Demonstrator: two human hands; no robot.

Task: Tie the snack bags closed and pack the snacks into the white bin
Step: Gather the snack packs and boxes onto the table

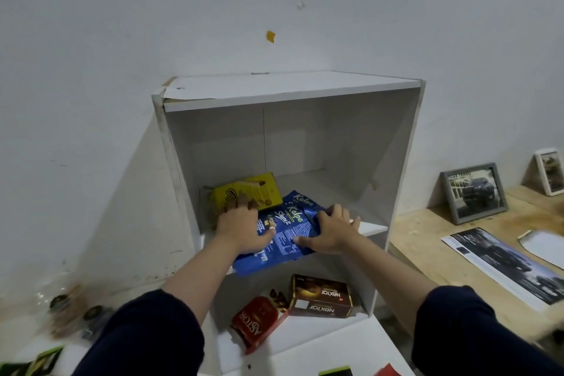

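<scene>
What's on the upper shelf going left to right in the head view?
Yellow box → left hand → blue bags → right hand, which grips the bags' right edge.

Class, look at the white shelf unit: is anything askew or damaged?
Yes. The blue Kalpa bags hang over the upper shelf's front edge, and the shelf unit's top left corner looks chipped and peeling.
</scene>
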